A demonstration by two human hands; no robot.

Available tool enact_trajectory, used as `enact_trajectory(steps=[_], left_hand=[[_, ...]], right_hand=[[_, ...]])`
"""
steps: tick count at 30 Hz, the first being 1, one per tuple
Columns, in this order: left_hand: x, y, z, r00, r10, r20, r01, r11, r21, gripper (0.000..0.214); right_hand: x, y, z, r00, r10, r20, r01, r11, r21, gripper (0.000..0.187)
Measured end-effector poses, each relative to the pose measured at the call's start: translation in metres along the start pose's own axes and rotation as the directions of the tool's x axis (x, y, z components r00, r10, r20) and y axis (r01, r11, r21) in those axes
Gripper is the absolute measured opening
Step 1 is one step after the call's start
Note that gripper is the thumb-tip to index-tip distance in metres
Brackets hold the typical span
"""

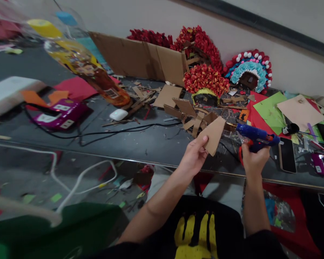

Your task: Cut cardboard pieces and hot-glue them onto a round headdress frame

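Observation:
My left hand (194,155) pinches a small brown cardboard piece (212,135) by its lower edge and holds it up over the front of the dark table (140,144). My right hand (255,158) grips a blue glue gun (255,136) with an orange trigger. The gun's nozzle points left and touches the right edge of the cardboard piece. Just behind the piece lies a cardboard strip assembly (190,115) on the table.
Red paper-flower headpieces (205,79) and a blue-and-red one (250,70) stand at the back by the wall beside a large cardboard sheet (140,59). A phone (287,154), coloured paper sheets (270,109), a black cable (105,133), a white charger (118,114) and a plastic bottle (91,72) lie about.

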State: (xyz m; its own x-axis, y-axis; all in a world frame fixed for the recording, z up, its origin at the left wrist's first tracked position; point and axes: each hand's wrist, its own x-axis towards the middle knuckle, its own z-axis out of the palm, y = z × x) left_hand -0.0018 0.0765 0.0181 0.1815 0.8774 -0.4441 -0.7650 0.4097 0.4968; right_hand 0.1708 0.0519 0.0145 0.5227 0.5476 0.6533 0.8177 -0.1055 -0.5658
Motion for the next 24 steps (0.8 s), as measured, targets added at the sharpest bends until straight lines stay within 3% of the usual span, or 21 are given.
enact_trajectory(steps=[24], left_hand=[[0.003, -0.001, -0.004, 0.999, 0.05, 0.008, -0.051, 0.998, 0.045, 0.04]], right_hand=[[-0.002, 0.011, 0.003, 0.996, -0.082, -0.015, 0.082, 0.996, -0.046, 0.028]])
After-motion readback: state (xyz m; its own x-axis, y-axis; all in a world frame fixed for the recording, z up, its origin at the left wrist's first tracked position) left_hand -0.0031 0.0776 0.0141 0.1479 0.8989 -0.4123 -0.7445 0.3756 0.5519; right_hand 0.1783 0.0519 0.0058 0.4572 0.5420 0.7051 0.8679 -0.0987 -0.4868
